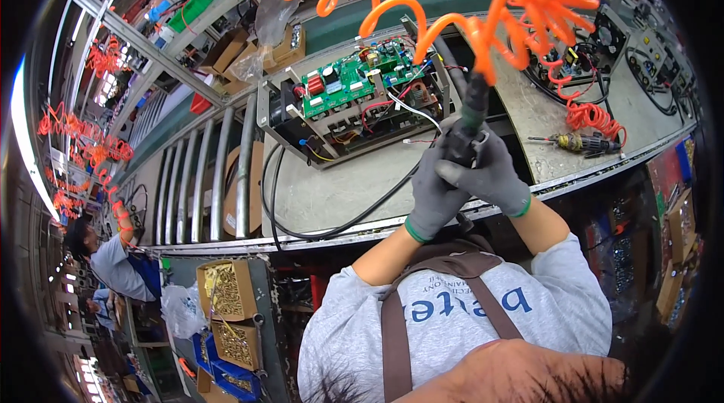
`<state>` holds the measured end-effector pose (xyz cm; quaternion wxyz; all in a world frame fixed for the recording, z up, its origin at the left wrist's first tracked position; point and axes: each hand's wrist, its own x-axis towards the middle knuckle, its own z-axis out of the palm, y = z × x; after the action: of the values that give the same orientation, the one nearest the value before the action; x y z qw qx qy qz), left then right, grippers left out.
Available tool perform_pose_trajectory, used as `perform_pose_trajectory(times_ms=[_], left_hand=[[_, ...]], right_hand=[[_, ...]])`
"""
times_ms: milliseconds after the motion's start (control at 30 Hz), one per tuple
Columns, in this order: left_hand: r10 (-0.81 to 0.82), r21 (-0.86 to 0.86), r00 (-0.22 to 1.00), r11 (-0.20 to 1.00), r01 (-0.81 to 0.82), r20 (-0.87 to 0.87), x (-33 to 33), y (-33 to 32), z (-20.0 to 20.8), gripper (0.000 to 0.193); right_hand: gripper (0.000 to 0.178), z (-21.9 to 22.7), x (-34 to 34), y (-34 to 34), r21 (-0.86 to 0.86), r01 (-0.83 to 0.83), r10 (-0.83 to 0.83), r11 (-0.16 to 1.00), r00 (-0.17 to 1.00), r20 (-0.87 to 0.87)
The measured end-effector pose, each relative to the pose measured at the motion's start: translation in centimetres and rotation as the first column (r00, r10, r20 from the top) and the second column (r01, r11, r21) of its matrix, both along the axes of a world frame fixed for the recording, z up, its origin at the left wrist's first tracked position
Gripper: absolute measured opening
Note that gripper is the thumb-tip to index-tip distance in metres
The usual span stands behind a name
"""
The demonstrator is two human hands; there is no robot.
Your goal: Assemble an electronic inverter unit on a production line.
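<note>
Both my hands wear grey gloves with green cuffs and come together in front of my chest, at the bench edge. My left hand [435,195] and my right hand [498,178] are closed around a dark air tool [461,148]; its working tip is hidden. From its top a black fitting runs up to an orange coiled hose [452,19]. Left of my hands, an open metal-framed electrical unit [324,148] stands on the bench. A green circuit board [354,80] with red and black parts lies on top of it, and loose wires hang from its side.
A yellow-and-black air screwdriver [579,143] lies on the bench at right. A black cable [332,235] loops along the front edge. Steel rollers [197,184] are at left. Below stand boxes of screws [226,290]. Another person [121,263] works at far left.
</note>
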<state>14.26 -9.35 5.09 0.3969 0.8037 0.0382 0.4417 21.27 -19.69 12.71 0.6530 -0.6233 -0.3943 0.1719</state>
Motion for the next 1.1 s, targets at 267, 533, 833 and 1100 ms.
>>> perform_pose_trajectory(times_ms=[267, 533, 833, 1100], left_hand=[[0.235, 0.421, 0.919, 0.903, -0.086, -0.316, -6.6, 5.0, 2.0, 0.059], [-0.143, 0.132, 0.916, 0.97, 0.206, -0.376, -4.7, 3.7, 3.6, 0.054], [0.304, 0.286, 0.81, 0.942, -0.177, -0.501, -4.6, 10.7, -3.1, 0.029], [0.088, -0.008, 0.863, 0.994, -0.106, -0.498, -1.4, 8.0, -4.3, 0.028]], right_hand=[[0.041, -1.3, 0.4, 1.4, 0.02, -0.324, 0.322, 0.946, 0.931, -0.173], [0.018, -1.5, 4.0, 0.4, 0.16, 0.081, 0.002, 0.984, 0.887, -0.461], [0.026, -2.0, 21.0, -0.5, -0.056, 0.325, -0.33, 0.944, 0.925, -0.187], [0.03, 1.7, 30.1, 13.3, 0.03, 0.739, -0.654, 0.673, 0.575, 0.491]])
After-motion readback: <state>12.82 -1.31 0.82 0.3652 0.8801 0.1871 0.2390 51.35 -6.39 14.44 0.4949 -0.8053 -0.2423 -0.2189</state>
